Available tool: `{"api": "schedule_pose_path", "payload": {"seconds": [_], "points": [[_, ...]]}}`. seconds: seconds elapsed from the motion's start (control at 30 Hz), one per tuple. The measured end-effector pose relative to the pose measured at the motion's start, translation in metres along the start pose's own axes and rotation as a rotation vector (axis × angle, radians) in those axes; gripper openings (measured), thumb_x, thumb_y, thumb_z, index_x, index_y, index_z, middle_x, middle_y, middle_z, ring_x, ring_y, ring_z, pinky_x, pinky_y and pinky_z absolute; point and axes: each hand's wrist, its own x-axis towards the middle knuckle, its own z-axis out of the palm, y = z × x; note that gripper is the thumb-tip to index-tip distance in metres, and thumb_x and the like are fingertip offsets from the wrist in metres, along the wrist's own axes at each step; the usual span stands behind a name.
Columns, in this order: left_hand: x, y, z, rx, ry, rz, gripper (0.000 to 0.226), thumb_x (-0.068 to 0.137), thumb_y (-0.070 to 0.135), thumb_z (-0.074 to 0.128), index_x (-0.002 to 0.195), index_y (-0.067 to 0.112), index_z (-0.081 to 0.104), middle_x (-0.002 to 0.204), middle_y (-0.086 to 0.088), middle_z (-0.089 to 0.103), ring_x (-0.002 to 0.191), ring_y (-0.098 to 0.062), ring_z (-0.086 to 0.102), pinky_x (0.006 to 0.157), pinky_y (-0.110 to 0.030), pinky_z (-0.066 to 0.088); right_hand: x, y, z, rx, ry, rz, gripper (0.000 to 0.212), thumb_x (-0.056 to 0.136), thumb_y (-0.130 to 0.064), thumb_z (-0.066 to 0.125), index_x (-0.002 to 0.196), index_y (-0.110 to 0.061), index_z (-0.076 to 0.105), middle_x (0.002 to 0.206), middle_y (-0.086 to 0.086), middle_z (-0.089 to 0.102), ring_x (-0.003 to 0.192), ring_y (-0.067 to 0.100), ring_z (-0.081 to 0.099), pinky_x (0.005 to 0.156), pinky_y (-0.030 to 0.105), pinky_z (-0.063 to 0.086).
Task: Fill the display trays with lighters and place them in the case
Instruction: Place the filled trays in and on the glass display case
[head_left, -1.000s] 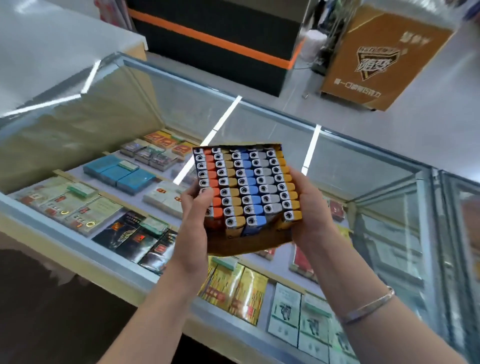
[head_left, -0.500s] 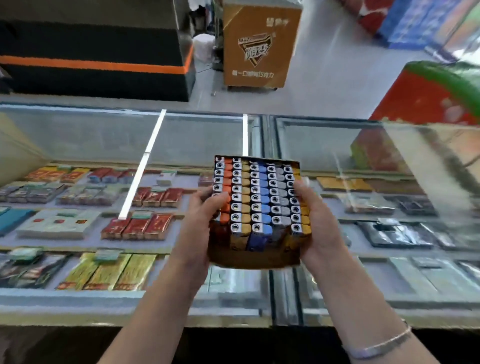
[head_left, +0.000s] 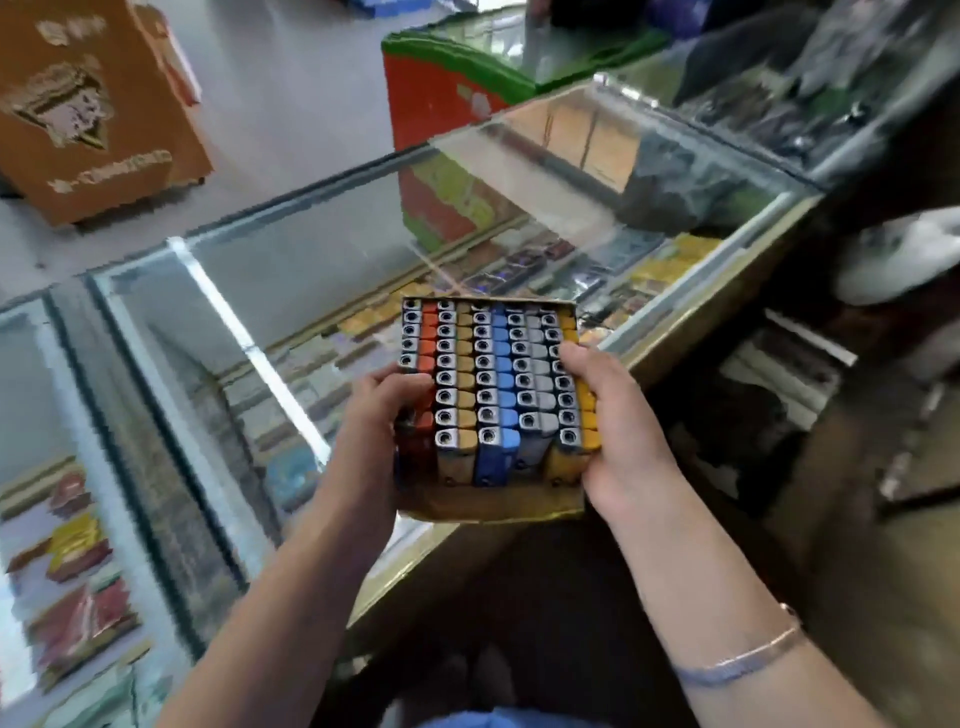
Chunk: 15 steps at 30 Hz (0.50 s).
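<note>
Currently, tray: cardboard, held above the glass case, full of lighters.
Left hand: grips tray's left side.
Right hand: grips right side, thumb on lighters.

No legible text

The brown box bears a crest logo and a printed line, both blurred beyond reading.

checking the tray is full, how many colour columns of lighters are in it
5: orange at the far left, then tan, blue, grey and yellow at the far right. The left hand partly hides the orange column.
</note>
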Motion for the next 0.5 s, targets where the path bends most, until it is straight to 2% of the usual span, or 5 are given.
{"api": "schedule_pose_path", "payload": {"seconds": [0.13, 0.27, 0.33, 0.43, 0.5], "points": [[0.019, -0.019, 0.052, 0.043, -0.208, -0.1, 0.044, 0.064, 0.031, 0.06, 0.106, 0.018, 0.06, 0.091, -0.004, 0.07, 0.079, -0.022, 0.066, 0.069, -0.035, 0.05, -0.014, -0.014, -0.054, 0.104, 0.238, -0.118, 0.024, 0.082, -0.024, 0.063, 0.104, -0.016, 0.057, 0.082, 0.006, 0.074, 0.078, 0.024, 0.071, 0.066, 0.039, 0.058], [0.026, -0.044, 0.106, 0.084, -0.397, -0.175, 0.041, 0.063, 0.028, 0.061, 0.103, 0.018, 0.059, 0.089, -0.004, 0.069, 0.076, -0.021, 0.066, 0.061, -0.033, 0.052, -0.033, -0.016, -0.109, 0.178, 0.449, -0.218, 0.022, 0.082, -0.026, 0.063, 0.102, -0.017, 0.059, 0.082, 0.004, 0.073, 0.078, 0.022, 0.071, 0.063, 0.036, 0.057], [0.024, -0.058, 0.131, 0.13, -0.478, -0.225, 0.05, 0.063, 0.03, 0.061, 0.11, 0.014, 0.058, 0.096, -0.007, 0.068, 0.082, -0.024, 0.065, 0.067, -0.036, 0.052, -0.046, -0.014, -0.136, 0.215, 0.53, -0.244, 0.024, 0.081, -0.028, 0.065, 0.102, -0.019, 0.059, 0.085, 0.004, 0.073, 0.08, 0.023, 0.071, 0.065, 0.038, 0.057], [0.021, -0.079, 0.171, 0.222, -0.634, -0.315, 0.053, 0.068, 0.037, 0.061, 0.117, 0.018, 0.055, 0.104, -0.008, 0.07, 0.092, -0.028, 0.067, 0.079, -0.045, 0.051, -0.062, -0.013, -0.175, 0.28, 0.639, -0.278, 0.023, 0.079, -0.031, 0.065, 0.099, -0.022, 0.06, 0.086, 0.004, 0.074, 0.081, 0.024, 0.071, 0.067, 0.04, 0.057], [0.021, -0.093, 0.2, 0.279, -0.717, -0.345, 0.051, 0.069, 0.039, 0.061, 0.117, 0.022, 0.055, 0.104, -0.007, 0.07, 0.092, -0.027, 0.068, 0.078, -0.045, 0.051, -0.068, -0.017, -0.201, 0.325, 0.71, -0.296, 0.025, 0.079, -0.031, 0.065, 0.102, -0.022, 0.06, 0.088, 0.005, 0.074, 0.082, 0.025, 0.071, 0.069, 0.042, 0.057]]}}
